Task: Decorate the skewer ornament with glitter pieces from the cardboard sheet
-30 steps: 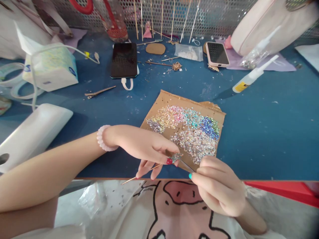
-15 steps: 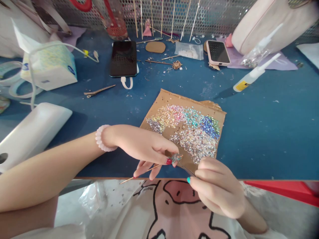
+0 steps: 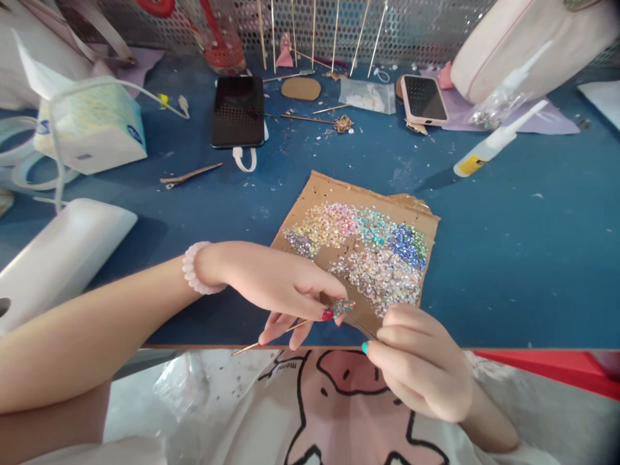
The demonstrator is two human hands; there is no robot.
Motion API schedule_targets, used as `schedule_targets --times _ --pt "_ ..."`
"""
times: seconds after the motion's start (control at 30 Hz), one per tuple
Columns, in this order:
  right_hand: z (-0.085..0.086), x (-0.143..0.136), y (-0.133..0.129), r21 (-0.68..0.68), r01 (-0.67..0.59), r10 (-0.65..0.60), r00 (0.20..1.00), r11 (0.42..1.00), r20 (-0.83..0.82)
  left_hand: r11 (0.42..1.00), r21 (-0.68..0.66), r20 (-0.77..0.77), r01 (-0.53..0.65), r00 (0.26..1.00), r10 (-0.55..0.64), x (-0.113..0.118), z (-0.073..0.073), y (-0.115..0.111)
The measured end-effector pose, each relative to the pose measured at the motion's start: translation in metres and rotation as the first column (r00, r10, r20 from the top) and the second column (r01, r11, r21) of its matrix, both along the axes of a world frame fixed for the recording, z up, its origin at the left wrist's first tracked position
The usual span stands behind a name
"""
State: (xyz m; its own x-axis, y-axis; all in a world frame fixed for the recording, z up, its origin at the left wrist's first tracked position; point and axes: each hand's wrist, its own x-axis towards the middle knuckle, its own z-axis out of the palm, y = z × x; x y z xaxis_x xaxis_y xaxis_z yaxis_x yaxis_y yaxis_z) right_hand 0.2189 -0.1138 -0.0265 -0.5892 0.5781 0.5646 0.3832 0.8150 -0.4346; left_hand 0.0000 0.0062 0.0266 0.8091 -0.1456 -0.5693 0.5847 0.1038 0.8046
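My left hand [image 3: 285,281], a pale bead bracelet at its wrist, is closed on a thin stick [image 3: 247,350] that slants toward the lower left. At its upper end, by my thumb, is a small piece covered with glittering stones [image 3: 343,307]. My right hand [image 3: 423,361] pinches a slim dark metal tool [image 3: 362,327], which looks like tweezers. Its tip reaches the glittering piece or lies just beside it; the contact is too small to tell. Under and behind my hands lies a cardboard sheet [image 3: 322,187] with rhinestones [image 3: 385,278] heaped by colour: clear, blue, green, teal, pink, yellow, grey.
Beyond the cardboard are a black phone [image 3: 237,113], a pink-cased phone [image 3: 424,100], a glue bottle [image 3: 487,152] and a hair clip [image 3: 191,175]. Tissues [image 3: 92,129] and a white object [image 3: 68,252] stand left. Several upright sticks [image 3: 313,39] line the mesh panel at the back.
My right hand and the tool have shifted very slightly left. My left hand keeps its hold on the stick, and the view has moved a little.
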Motion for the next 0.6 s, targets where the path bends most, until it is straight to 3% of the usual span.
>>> schedule_targets --times 0.43,0.6 --pt "0.0067 -0.0011 0.004 -0.02 -0.039 0.037 0.996 0.999 -0.085 1.0 0.006 0.007 0.004 1.0 -0.004 -0.0016 -0.0017 0.0" --pt "0.0093 -0.0019 0.0061 -0.074 0.007 -0.024 0.971 0.997 -0.239 1.0 0.003 0.005 0.009 1.0 -0.009 -0.002 -0.0016 0.0007"
